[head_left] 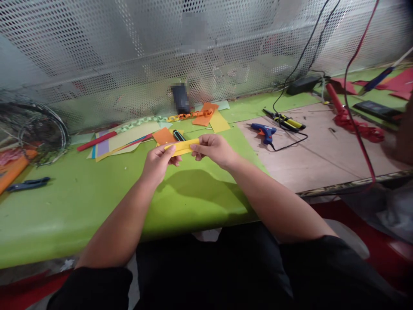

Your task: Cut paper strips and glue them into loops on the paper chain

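My left hand [158, 163] and my right hand [213, 150] pinch the two ends of a folded yellow paper strip [182, 147] above a green cutting mat [80, 206]. Just beyond the strip lie an orange paper square [164, 136] and a black marker or glue stick [178, 135]. Farther back, a paper chain [190, 115] of orange, yellow and pale green links runs along the mat. Loose orange and yellow sheets [218, 122] lie at its right end.
A hot glue gun [264, 132] and yellow-handled pliers [284, 120] lie on a wooden board [309, 163] to the right. Red ribbon [358, 127], black cables and a perforated metal wall [206, 51] stand behind. A round wire guard [35, 133] sits far left.
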The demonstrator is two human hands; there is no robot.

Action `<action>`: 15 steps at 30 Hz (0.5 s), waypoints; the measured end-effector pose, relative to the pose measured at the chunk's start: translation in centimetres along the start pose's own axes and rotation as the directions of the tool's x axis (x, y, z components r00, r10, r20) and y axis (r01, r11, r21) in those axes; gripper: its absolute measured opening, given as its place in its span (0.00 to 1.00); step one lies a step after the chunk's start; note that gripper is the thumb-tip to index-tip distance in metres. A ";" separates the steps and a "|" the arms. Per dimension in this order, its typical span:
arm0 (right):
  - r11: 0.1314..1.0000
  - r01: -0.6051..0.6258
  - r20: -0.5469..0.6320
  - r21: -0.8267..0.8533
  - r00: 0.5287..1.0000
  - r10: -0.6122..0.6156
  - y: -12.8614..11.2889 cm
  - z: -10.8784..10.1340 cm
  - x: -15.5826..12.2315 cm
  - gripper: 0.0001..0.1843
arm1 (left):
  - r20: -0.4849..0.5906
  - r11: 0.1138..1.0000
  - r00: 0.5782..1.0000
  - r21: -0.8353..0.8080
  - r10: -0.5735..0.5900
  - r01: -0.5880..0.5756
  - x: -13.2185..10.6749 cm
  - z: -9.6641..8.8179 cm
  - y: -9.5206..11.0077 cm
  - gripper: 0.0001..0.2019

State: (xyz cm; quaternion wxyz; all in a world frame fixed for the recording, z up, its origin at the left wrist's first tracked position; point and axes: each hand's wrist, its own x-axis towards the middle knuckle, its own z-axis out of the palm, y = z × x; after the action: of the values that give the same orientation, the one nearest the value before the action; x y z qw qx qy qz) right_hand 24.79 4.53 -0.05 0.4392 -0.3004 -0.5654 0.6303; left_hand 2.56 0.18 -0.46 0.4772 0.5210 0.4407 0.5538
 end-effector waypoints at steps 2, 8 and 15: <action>0.999 0.000 0.039 0.035 0.999 -0.001 -0.2 0.0 -0.2 0.26 | 0.036 0.998 0.999 0.055 0.029 -0.031 -0.1 -0.1 0.1 0.20; 0.998 -0.019 0.116 0.062 0.993 0.012 -0.4 0.1 -0.6 0.31 | 0.142 0.989 0.989 0.135 0.048 -0.068 -0.6 -0.4 0.9 0.24; 0.981 -0.046 0.124 0.191 0.992 0.023 -0.3 0.3 -0.8 0.30 | 0.171 0.995 0.985 -0.099 0.032 -0.015 -0.5 -0.4 1.6 0.24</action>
State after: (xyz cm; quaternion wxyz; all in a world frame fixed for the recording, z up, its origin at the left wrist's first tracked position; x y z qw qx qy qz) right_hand 24.93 3.71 0.16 0.4200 -0.2271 -0.5219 0.7068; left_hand 2.07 -0.59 1.02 0.5318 0.5481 0.3640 0.5333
